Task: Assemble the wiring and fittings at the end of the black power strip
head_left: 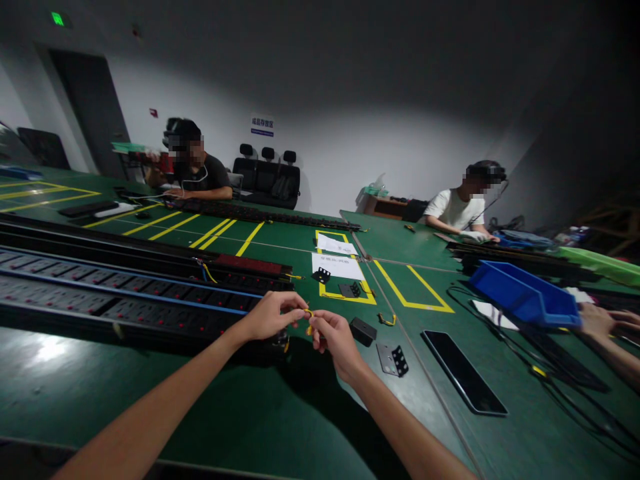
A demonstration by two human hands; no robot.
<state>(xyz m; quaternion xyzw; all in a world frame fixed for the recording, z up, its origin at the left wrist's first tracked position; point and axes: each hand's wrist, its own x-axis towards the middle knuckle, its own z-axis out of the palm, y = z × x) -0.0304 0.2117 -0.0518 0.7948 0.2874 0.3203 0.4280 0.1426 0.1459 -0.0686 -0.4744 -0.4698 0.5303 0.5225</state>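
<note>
My left hand (pixel 273 315) and my right hand (pixel 334 337) meet at the centre, beside the right end of a long black strip assembly (pixel 150 303). Both pinch a small yellow wire piece (pixel 309 313) between their fingertips; its ends are partly hidden by the fingers. Just right of my right hand lie a black box (pixel 363 331) and a black metal bracket with square holes (pixel 393 360). Another short yellow cable (pixel 387 320) rests behind the box.
A phone (pixel 465 372) lies to the right, near dark cables and a blue bin (pixel 525 293). White papers (pixel 337 265) and small brackets lie ahead. Two people sit across the green table (pixel 225 427); another person's hands (pixel 597 323) show at the right edge.
</note>
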